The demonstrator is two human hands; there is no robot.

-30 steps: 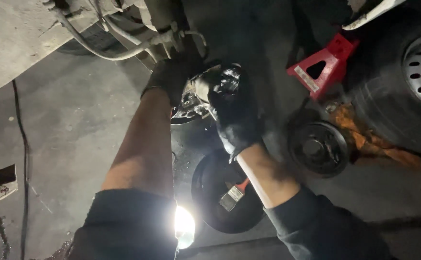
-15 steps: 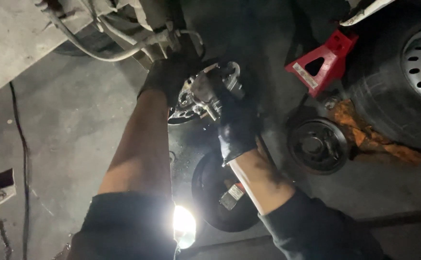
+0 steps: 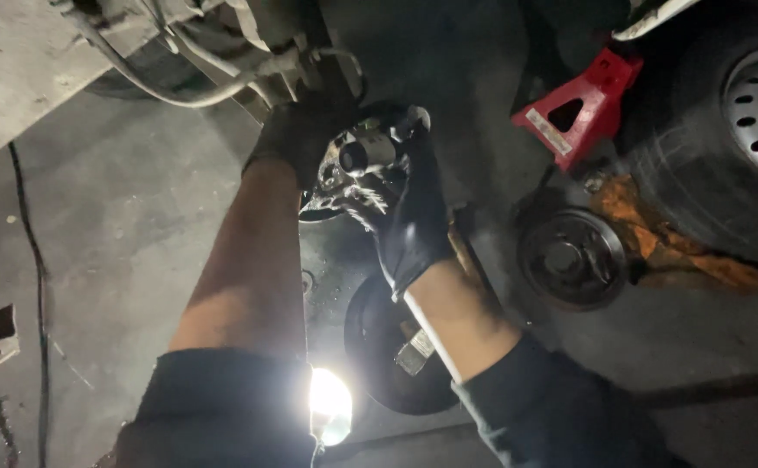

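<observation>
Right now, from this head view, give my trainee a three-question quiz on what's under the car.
1. True or false: both hands wear black gloves.
2. Which hand's fingers wrap the hub assembly from the near side? A) left hand B) right hand
3. Fill in: the red jack stand stands beside a dark ____.

Key:
1. True.
2. B; the left hand grips it from the far side, by the hoses.
3. Tyre; a brake drum lies on the floor below it.
</observation>
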